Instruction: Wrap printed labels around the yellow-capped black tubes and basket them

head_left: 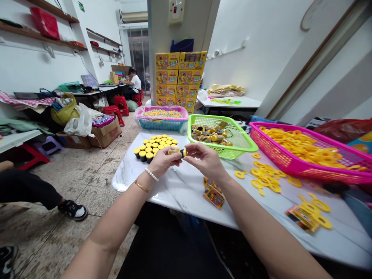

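Note:
My left hand [163, 159] is closed round a small capped tube [182, 152] with a yellow label, a black band and a yellow end, held level above the table. At its yellow end, my right hand [205, 159] has thumb and fingers pinched. Just beyond my left hand stand several black tubs with yellow caps [154, 145], packed close together. Behind my right hand, a green basket [241, 145] holds a heap of yellow-labelled tubes [210, 133]. Printed wrappers or cards [214, 195] lie below my right wrist.
Loose yellow ring-shaped pieces [267, 176] lie on the marbled table [180, 193]. A pink basket [286, 164] of similar pieces stands right. A pink-lined basket [162, 121] holds colourful beads; printed boxes [178, 79] are stacked behind. A person [135, 82] sits far off; another's leg shows left.

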`<state>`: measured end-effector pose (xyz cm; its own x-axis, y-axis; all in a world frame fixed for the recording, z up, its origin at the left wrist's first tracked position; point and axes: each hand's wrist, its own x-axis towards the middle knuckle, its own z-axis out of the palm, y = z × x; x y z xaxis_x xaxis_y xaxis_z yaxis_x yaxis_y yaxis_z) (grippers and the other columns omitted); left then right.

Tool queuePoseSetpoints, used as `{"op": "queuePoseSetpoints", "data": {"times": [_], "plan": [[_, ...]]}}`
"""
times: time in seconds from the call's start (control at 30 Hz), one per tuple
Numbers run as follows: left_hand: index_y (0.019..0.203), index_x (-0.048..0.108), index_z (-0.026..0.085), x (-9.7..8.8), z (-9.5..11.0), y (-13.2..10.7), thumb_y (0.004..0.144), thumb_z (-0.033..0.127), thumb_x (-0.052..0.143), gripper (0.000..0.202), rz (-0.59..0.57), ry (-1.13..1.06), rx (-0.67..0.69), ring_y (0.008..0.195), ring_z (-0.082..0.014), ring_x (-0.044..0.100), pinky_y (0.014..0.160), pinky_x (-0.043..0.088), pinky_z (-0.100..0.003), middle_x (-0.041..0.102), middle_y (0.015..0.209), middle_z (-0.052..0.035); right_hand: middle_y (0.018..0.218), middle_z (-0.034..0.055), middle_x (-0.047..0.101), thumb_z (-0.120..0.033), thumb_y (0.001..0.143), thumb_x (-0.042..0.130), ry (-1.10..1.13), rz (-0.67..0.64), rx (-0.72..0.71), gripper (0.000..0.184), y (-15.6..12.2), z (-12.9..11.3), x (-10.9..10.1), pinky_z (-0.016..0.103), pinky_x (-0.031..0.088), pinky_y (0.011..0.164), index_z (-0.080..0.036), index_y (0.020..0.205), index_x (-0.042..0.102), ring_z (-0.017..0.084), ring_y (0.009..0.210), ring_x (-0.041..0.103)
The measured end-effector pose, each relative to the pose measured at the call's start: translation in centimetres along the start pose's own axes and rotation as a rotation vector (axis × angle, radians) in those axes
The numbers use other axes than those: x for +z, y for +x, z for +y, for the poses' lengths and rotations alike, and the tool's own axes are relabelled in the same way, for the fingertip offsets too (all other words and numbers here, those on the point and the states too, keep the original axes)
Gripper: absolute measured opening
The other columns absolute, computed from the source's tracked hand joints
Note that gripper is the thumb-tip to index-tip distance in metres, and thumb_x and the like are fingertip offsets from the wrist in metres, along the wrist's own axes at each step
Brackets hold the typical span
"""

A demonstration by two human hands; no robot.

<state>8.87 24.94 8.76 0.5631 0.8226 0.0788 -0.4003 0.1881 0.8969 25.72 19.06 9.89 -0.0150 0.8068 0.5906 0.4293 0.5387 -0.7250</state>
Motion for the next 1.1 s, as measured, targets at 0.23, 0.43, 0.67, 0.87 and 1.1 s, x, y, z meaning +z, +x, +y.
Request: {"op": "queuePoseSetpoints", "data": {"times": [0.23, 0.43, 0.67, 0.87, 1.1], "plan": [[0.094, 0.067, 0.012, -0.5, 0.5, 0.0, 0.065, 0.06, 0.08, 0.058, -0.042, -0.016, -0.183, 0.058, -0.0138, 0.065, 0.051, 0.048, -0.023, 0.07, 0.078, -0.007, 0.088, 0.0028, 0.069, -0.018, 0.079, 0.069, -0.244, 0.045, -0.244, 0.021, 0.0, -0.5, -0.6, 0.033, 0.057, 0.071, -0.022, 0.099, 0.067, 0.016, 0.073, 0.065], [0.085, 0.065, 0.013, -0.5, 0.3, 0.1, 0.061, 0.046, 0.088, 0.047, -0.027, 0.05, -0.031, 0.054, -0.0081, 0.058, 0.049, 0.042, -0.019, 0.066, 0.07, -0.0016, 0.098, 0.005, 0.073, -0.018, 0.081, 0.069, -0.225, 0.03, -0.286, 0.017, 0.0, -0.5, -0.6, 0.036, 0.059, 0.081, -0.024, 0.097, 0.07, 0.02, 0.09, 0.069], [0.1, 0.069, 0.014, 0.0, 0.1, -0.1, 0.067, 0.047, 0.084, 0.049, -0.041, 0.333, 0.237, 0.061, -0.0105, 0.062, 0.055, 0.045, -0.023, 0.068, 0.078, -0.0022, 0.084, 0.0038, 0.075, -0.039, 0.074, 0.08, 0.221, 0.033, 0.152, 0.027, -0.3, 0.9, 0.7, 0.035, 0.063, 0.072, -0.02, 0.09, 0.069, 0.019, 0.074, 0.072], [0.083, 0.061, 0.013, -0.6, 0.0, 0.2, 0.072, 0.068, 0.07, 0.057, 0.059, 0.204, -0.002, 0.044, -0.0074, 0.049, 0.042, 0.032, -0.02, 0.06, 0.06, -0.0012, 0.094, 0.0048, 0.075, -0.028, 0.074, 0.078, -0.073, 0.092, -0.128, 0.017, -0.3, 0.4, 0.3, 0.038, 0.06, 0.084, -0.023, 0.09, 0.073, 0.021, 0.088, 0.071], [0.092, 0.069, 0.015, -0.3, 0.3, -0.1, 0.07, 0.046, 0.082, 0.04, -0.031, 0.331, 0.242, 0.056, -0.0065, 0.051, 0.054, 0.04, -0.021, 0.062, 0.071, 0.0012, 0.07, 0.0024, 0.073, -0.043, 0.061, 0.089, 0.396, 0.093, 0.44, 0.034, -0.3, 0.7, 1.2, 0.036, 0.063, 0.07, -0.018, 0.076, 0.072, 0.017, 0.064, 0.07]]}}
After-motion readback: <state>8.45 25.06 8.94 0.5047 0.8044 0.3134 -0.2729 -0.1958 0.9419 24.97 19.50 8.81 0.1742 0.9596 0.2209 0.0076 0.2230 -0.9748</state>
